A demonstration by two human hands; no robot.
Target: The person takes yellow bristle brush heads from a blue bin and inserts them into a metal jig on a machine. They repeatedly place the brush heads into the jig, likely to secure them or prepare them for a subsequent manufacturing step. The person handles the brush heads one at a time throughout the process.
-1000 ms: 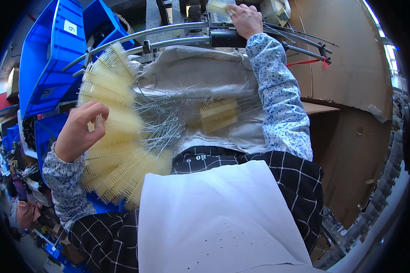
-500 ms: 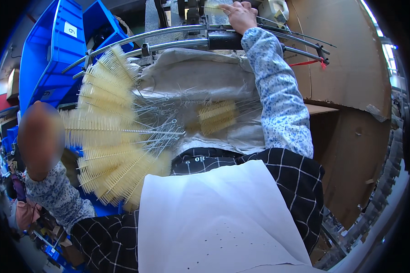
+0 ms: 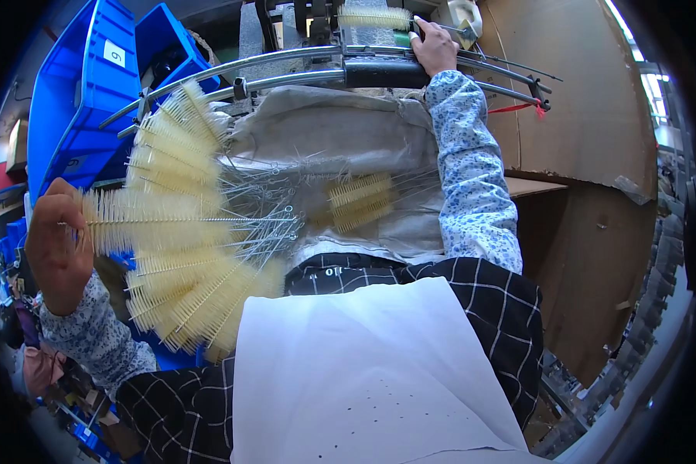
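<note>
Head view has us standing over a grey cloth spread on the counter, with a fan of pale yellow brushes on twisted wire stems laid across its left side; our left hand is raised at the left edge, fingers closed round the bristle end of one brush whose wire stem points right toward the gathered stem tips; our right hand is stretched far forward, gripping the machine just above the curved metal rails, beside another brush lying across its top; whether those fingers clamp a lever or only rest there, we cannot tell. A few more brushes lie apart on the cloth near the right sleeve; blue bins stand at upper left, cardboard at right.

We judge the step to be handling a single brush between pile and machine; the next move calls for keeping the stem level, clear of the fan, and steadying it near the wire.
</note>
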